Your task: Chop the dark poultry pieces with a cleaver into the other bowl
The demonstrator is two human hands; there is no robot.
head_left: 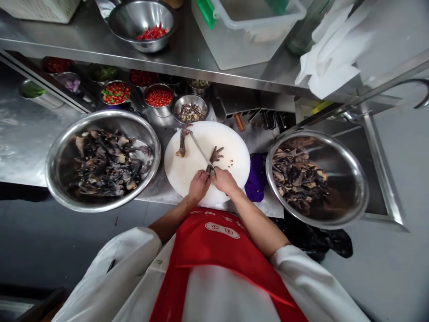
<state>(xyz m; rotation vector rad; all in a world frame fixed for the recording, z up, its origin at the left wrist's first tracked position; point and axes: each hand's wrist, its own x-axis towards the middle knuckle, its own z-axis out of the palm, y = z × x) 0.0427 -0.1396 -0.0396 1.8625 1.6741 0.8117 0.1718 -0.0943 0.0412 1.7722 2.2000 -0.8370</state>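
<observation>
A round white cutting board (181, 176) lies before me. My right hand (224, 179) is closed round the handle of a knife (200, 149), whose blade points up and left over the board. Close beside it, my left hand (200, 183) is closed on the near end of a dark chicken foot (216, 154); the spread toes show beyond the blade. Another dark foot (182, 142) rests at the board's upper left, near the knife tip. Small brown bits lie on the board's right side.
Large steel bowls of dark feet stand left (53, 179) and right (358, 197). Behind the board are small bowls of chopped chillies (158, 97) and a steel shelf edge (134, 58). A purple cloth (256, 179) touches the board's right side.
</observation>
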